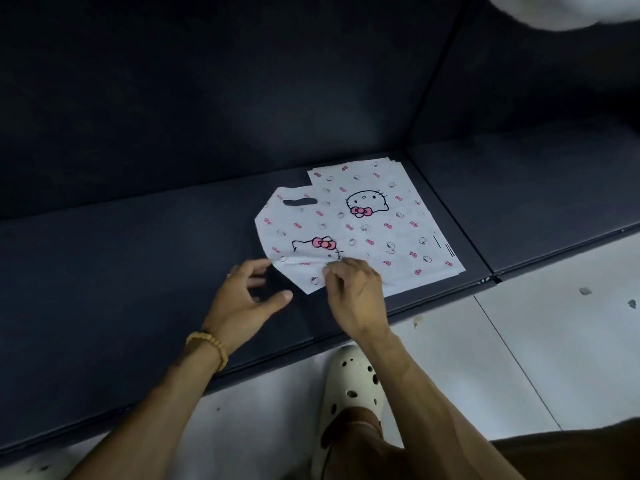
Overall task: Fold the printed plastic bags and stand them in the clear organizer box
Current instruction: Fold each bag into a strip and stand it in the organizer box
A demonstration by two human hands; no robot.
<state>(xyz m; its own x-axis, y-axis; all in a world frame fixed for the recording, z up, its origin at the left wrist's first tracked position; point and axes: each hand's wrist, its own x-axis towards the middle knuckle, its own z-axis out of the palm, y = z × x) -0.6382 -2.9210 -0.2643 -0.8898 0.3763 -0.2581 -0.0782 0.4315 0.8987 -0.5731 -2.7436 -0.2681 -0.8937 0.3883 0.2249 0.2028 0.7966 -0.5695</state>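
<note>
A stack of printed bags [367, 223] lies flat on the dark cushioned seat [138, 271], towards its right end and close to the near edge, beside the seam between two cushions. The top bag sits askew on the ones beneath, its handle slot [300, 202] on the far-left side and its bottom edge towards the right, so its long axis runs roughly left to right, tilting nearer as it goes right. Its left corners look turned in already, giving that end an angled outline.

The right hand [353, 289] pinches the near-left edge of the top bag and lifts it slightly, probably to start a fold across the sheet. The left hand [247, 296] hovers just left of the bag, fingers loosely spread and holding nothing (likely ready to press the crease down). No clear box is in view, so standing the bags up is some way off
</note>
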